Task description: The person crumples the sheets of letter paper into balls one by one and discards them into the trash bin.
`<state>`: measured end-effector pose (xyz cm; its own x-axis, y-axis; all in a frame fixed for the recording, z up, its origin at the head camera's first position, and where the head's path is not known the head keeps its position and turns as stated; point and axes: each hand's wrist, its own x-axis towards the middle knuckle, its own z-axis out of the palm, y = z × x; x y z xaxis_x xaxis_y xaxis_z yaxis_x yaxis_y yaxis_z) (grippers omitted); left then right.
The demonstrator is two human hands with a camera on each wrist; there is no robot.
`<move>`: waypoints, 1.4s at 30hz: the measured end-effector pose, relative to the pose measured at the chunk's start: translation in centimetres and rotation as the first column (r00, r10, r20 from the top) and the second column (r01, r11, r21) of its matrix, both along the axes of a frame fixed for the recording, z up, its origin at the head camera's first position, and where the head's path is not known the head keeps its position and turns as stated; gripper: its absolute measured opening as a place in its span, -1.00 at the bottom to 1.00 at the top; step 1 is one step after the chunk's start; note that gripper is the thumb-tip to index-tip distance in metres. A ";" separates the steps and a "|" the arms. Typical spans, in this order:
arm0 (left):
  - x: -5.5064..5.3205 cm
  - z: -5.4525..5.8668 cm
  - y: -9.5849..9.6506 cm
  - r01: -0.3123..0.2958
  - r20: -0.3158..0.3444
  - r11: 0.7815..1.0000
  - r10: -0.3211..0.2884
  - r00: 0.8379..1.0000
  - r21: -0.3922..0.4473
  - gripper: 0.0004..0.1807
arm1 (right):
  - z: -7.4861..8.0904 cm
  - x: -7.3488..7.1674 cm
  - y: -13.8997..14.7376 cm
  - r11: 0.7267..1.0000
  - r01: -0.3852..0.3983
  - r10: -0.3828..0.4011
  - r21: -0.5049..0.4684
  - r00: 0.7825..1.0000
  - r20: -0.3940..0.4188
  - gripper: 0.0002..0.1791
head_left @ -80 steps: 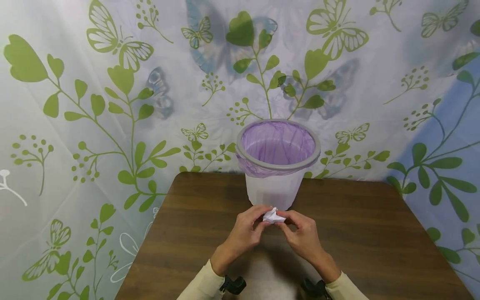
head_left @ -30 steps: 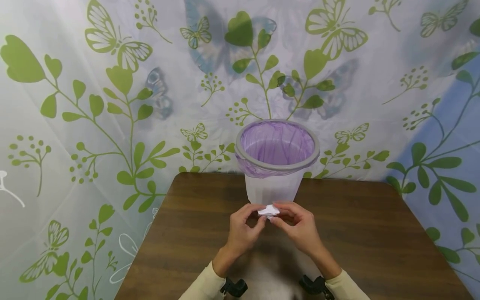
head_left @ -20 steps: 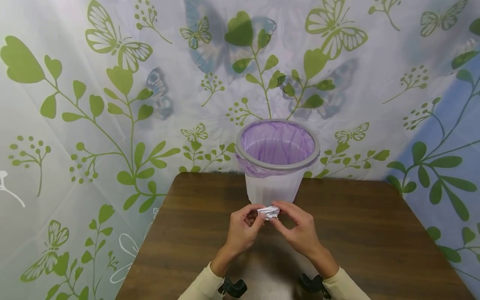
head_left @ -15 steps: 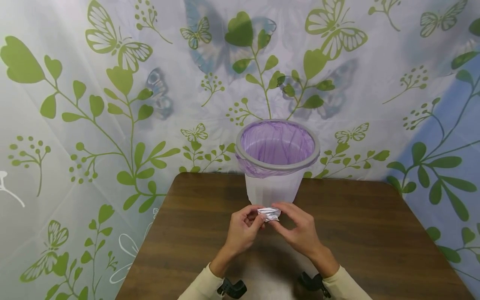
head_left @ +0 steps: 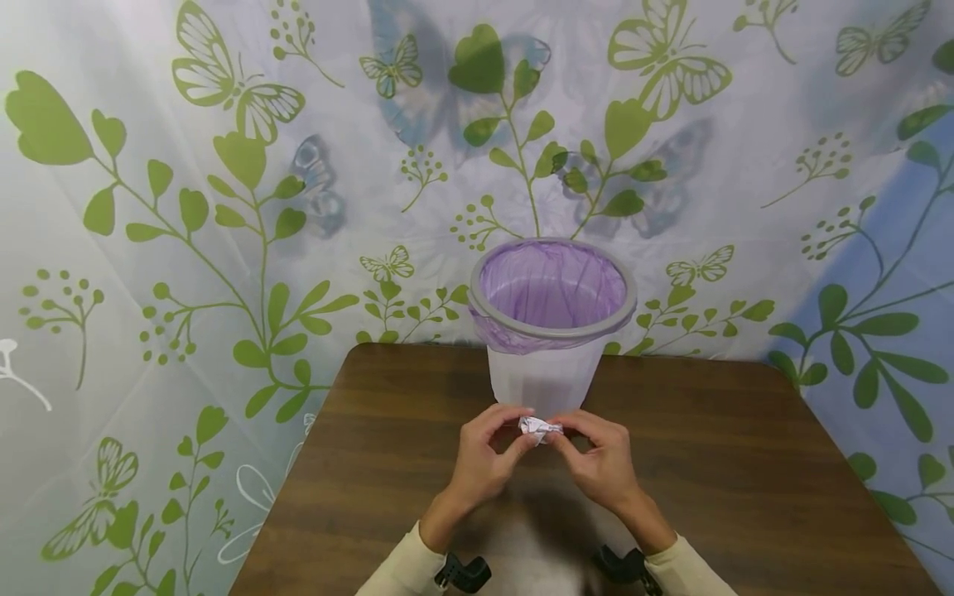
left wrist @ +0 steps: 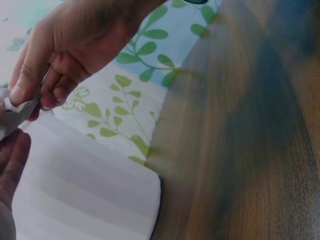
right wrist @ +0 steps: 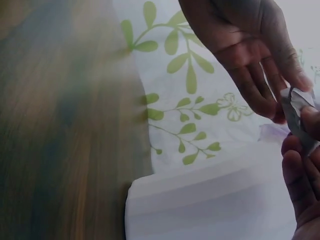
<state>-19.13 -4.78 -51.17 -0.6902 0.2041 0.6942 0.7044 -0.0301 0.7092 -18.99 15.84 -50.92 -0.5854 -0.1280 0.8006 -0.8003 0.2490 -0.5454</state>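
A small crumpled piece of white paper (head_left: pixel 538 428) with faint dark marks is held between both hands, close in front of the bin. The left hand (head_left: pixel 479 459) pinches its left side between thumb and fingers. On the opposite side, the right hand (head_left: pixel 604 465) pinches it the same way. Both wrist views show the folded paper (left wrist: pixel 19 114) at the frame's edge, partly covered by fingertips. Behind the hands stands a white waste bin (head_left: pixel 544 377) with a grey rim, lined with a purple bag (head_left: pixel 555 290).
The bin stands near the back of a dark brown wooden table (head_left: pixel 715 463). Right behind the table hangs a pale curtain (head_left: pixel 417 207) printed with green leaves and butterflies. Each wrist carries a black strapped device (head_left: pixel 464 571).
The paper has been turned and squeezed between the fingers, showing different folds and now looking narrower on its right side. Both hands stay in front of the bin, with only small shifts.
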 end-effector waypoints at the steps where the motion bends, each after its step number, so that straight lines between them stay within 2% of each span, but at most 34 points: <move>1: 0.0 0.1 0.0 0.003 0.000 1.000 -0.003 1.000 0.014 -0.65 | 0.0 0.1 0.0 1.000 -0.007 0.007 -0.001 1.000 0.018 -0.57; 6: 0.0 0.4 -0.1 -0.023 0.049 0.999 0.020 0.999 0.045 -0.76 | 0.1 0.2 0.0 0.999 -0.037 0.036 0.000 0.994 0.104 -0.64; 9: 0.0 0.3 -0.1 -0.038 0.090 0.998 0.033 0.995 0.054 -0.80 | 0.1 0.3 0.0 0.999 -0.043 0.040 0.024 0.991 0.131 -0.59; 11: 0.1 0.2 -0.1 -0.052 0.112 0.997 0.045 0.993 0.058 -0.82 | 0.1 0.3 0.0 0.998 -0.040 0.033 0.055 0.992 0.124 -0.54; 15: 0.1 -0.1 0.0 -0.080 0.111 0.995 0.073 0.991 0.063 -0.84 | 0.2 0.4 -0.2 0.996 -0.026 0.019 0.083 0.996 0.082 -0.52; 22: 0.1 -0.2 0.3 -0.157 0.070 0.986 0.153 0.986 0.054 -0.87 | 0.4 0.3 -0.8 0.996 0.050 -0.050 0.074 0.999 -0.010 -0.60; 26: 0.2 -0.1 0.4 -0.193 0.109 0.980 0.188 0.976 0.040 -0.88 | 0.3 0.2 -0.9 0.996 0.065 -0.064 0.057 0.998 -0.012 -0.60; 29: 0.2 0.0 0.4 -0.186 0.139 0.982 0.179 0.974 0.042 -0.87 | 0.2 0.0 -0.8 0.998 0.048 -0.049 0.045 0.999 0.005 -0.59; 32: -0.1 0.0 0.2 -0.154 0.139 0.987 0.146 0.979 0.049 -0.87 | 0.1 -0.2 -0.6 0.999 0.008 -0.009 0.037 0.999 0.043 -0.60; 38: -0.6 0.2 -0.5 -0.104 0.105 0.994 0.100 0.989 0.026 -0.87 | 0.4 -0.2 -0.1 0.997 -0.076 0.070 0.035 0.989 0.130 -0.63; 42: -1.0 0.7 -0.7 -0.098 0.086 0.995 0.097 0.991 0.005 -0.88 | 0.6 -0.4 0.2 0.996 -0.081 0.076 0.037 0.988 0.132 -0.66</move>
